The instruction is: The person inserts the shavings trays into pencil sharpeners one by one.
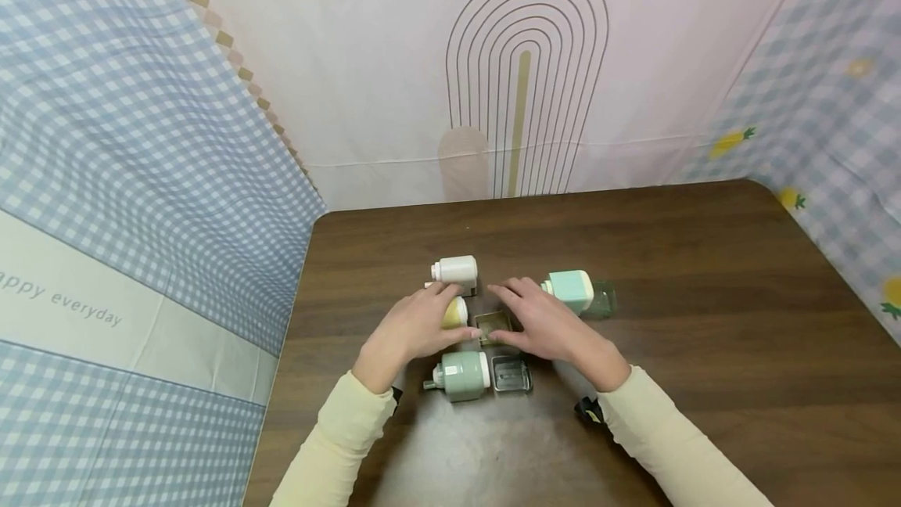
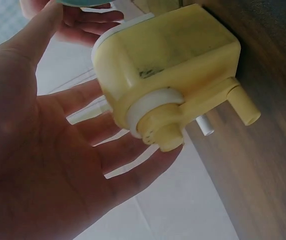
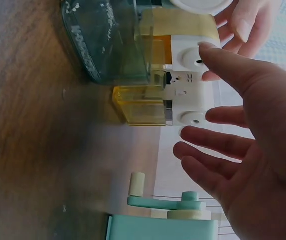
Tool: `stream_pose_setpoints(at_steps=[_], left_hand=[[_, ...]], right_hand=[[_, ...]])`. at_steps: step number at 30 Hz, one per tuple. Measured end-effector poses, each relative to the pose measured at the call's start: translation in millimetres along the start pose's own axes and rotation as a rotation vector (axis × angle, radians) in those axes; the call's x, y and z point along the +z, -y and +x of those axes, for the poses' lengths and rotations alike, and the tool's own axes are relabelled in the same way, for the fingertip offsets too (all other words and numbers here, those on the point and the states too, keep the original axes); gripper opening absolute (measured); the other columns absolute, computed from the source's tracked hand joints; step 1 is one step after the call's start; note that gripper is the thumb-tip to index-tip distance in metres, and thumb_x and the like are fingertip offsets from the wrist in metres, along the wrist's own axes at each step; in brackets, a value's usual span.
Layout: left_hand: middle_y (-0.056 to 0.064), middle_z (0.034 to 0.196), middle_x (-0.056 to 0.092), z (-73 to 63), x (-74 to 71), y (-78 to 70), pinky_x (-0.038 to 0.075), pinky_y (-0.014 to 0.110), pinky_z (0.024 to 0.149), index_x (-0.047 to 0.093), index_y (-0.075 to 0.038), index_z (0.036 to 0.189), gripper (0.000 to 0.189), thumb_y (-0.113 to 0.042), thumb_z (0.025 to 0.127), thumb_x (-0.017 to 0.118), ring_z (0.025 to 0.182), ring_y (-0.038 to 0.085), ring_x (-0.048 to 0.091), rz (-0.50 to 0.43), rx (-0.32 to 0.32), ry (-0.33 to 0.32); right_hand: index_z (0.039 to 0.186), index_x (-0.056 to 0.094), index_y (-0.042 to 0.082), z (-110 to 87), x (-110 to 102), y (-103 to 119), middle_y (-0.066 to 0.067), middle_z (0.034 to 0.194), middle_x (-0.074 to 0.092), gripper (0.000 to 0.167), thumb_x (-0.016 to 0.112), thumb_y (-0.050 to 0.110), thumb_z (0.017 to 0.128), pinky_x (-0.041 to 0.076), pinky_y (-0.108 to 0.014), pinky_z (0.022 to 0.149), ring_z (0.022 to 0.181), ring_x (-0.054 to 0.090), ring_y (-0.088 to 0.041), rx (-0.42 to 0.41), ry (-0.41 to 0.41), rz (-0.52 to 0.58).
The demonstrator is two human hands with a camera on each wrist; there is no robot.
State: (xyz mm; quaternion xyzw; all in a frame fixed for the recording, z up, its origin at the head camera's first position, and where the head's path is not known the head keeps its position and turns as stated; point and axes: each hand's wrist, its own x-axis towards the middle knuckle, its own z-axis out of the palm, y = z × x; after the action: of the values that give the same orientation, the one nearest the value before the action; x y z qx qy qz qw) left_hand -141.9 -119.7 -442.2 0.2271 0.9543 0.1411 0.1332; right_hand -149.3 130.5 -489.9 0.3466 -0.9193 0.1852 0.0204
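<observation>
A yellow hand-crank pencil sharpener (image 1: 456, 313) lies on its side beside my left hand (image 1: 415, 327). The left wrist view shows the fingers stretched along the sharpener's far side, the thumb apart from it and the crank pointing down-right. My right hand (image 1: 542, 327) hovers over a yellowish clear shavings drawer (image 1: 493, 319), fingers loosely spread and apart from the thumb. In the right wrist view, its fingertips are right at the white end (image 3: 190, 100) of the sharpeners. Nearer me lie a sage-green sharpener (image 1: 464, 376) and a grey-green clear drawer (image 1: 511, 374).
Behind the left hand lies a white sharpener (image 1: 457, 268), with a drawer partly hidden below it. To the right is a mint sharpener (image 1: 570, 289) beside a green clear drawer (image 1: 603, 300). All rest on a brown wooden table (image 1: 704, 296) bordered by cloth hangings.
</observation>
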Motion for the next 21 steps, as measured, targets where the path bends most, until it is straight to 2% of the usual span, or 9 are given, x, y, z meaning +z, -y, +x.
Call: stream_pose_setpoints(at_steps=[4,10,17,21], left_hand=[[0.017,0.149,0.056,3.6,2.9,-0.1,0.052,0.053,0.105,0.052,-0.011,0.153,0.079,-0.064,0.096,0.069,0.130,0.037,0.061,0.014,0.002,0.014],[0.016,0.143,0.061,10.5,8.3,0.2,0.052,0.050,0.106,0.053,-0.009,0.152,0.073,-0.051,0.097,0.076,0.127,0.033,0.063,0.036,-0.012,0.051],[0.007,0.109,0.067,18.0,14.7,2.4,0.057,0.047,0.089,0.059,-0.012,0.125,0.052,-0.029,0.087,0.090,0.104,0.028,0.069,0.045,-0.020,0.024],[0.009,0.110,0.068,19.4,17.3,1.5,0.056,0.048,0.093,0.059,-0.011,0.125,0.054,-0.023,0.085,0.093,0.107,0.031,0.069,0.046,-0.033,0.009]], right_hand=[[0.146,0.060,0.000,0.1,4,1,-0.014,0.131,0.065,0.074,0.084,0.045,0.091,0.057,-0.047,0.093,0.114,0.061,-0.031,-0.005,0.027,-0.020],[0.142,0.063,0.001,0.0,8,1,-0.013,0.128,0.066,0.069,0.085,0.042,0.091,0.057,-0.047,0.092,0.112,0.061,-0.030,0.007,0.067,-0.031],[0.140,0.064,0.000,1.1,10,1,-0.015,0.127,0.065,0.064,0.085,0.037,0.092,0.056,-0.048,0.095,0.114,0.063,-0.033,0.009,0.104,-0.035],[0.138,0.064,-0.002,1.9,9,1,-0.017,0.125,0.065,0.062,0.085,0.033,0.092,0.055,-0.049,0.095,0.112,0.063,-0.034,0.019,0.144,-0.044]])
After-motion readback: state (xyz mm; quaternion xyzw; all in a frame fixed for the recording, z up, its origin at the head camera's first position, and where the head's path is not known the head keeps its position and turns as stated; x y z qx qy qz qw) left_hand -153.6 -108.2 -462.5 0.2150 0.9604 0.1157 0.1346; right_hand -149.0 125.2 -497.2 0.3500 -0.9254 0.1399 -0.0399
